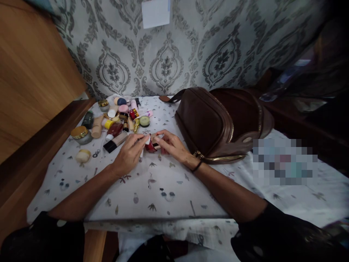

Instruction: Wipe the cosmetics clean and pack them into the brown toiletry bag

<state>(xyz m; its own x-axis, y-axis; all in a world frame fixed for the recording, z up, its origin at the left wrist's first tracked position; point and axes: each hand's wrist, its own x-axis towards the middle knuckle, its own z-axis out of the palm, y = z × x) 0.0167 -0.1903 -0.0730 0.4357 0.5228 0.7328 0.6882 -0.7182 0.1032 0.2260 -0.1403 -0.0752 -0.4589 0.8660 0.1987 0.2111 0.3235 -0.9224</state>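
Observation:
My left hand [130,154] pinches a small white wipe [148,140] over a small red item [150,146] in front of me. From the right, my right hand [172,146] closes its fingers on a small compact [156,142] with a pinkish and dark surface, beside the red item. Whether the red part belongs to the compact cannot be made out. Just left of my left hand lies a tube with a black cap [110,146]. Many bottles, jars and tubes are grouped behind it, among them a dark red bottle [116,129] and a round green jar [144,121].
A brown leather bag [204,123] with gold zips stands open at the right. A cream-lidded jar [83,155] and a gold-lidded jar [79,133] sit at the left. The patterned white cloth [163,185] covers the table, and a wooden panel [35,69] rises at the left.

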